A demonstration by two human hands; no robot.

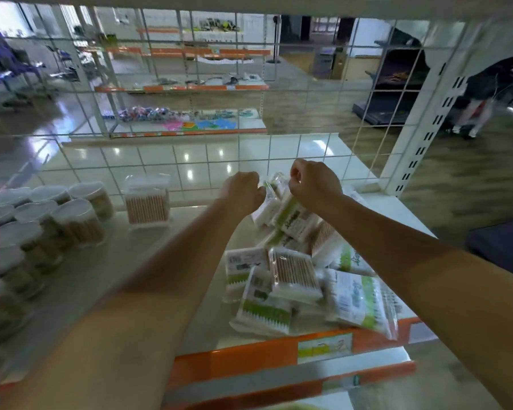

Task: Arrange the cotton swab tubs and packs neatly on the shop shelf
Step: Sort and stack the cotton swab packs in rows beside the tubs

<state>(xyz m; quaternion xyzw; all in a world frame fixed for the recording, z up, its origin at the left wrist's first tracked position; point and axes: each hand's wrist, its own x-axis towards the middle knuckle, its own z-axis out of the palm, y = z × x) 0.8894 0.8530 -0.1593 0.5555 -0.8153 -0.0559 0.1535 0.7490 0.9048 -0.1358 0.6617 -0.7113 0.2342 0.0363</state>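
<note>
Both my hands reach to the back of the white shelf (172,270). My left hand (243,190) and my right hand (314,184) are curled on the top edges of upright cotton swab packs (282,202) with green and white labels, near the wire mesh back. A loose heap of swab packs (293,279) lies on the right half of the shelf, down to its front edge. Several round swab tubs (71,217) with white lids stand in rows on the left. One square clear tub (147,202) stands alone at the back, left of my hands.
A white wire grid (190,161) closes the shelf's back. An orange price strip (249,359) runs along the front edge. A perforated white upright (427,128) stands at the right. Beyond the grid are another shop shelf and a tiled floor.
</note>
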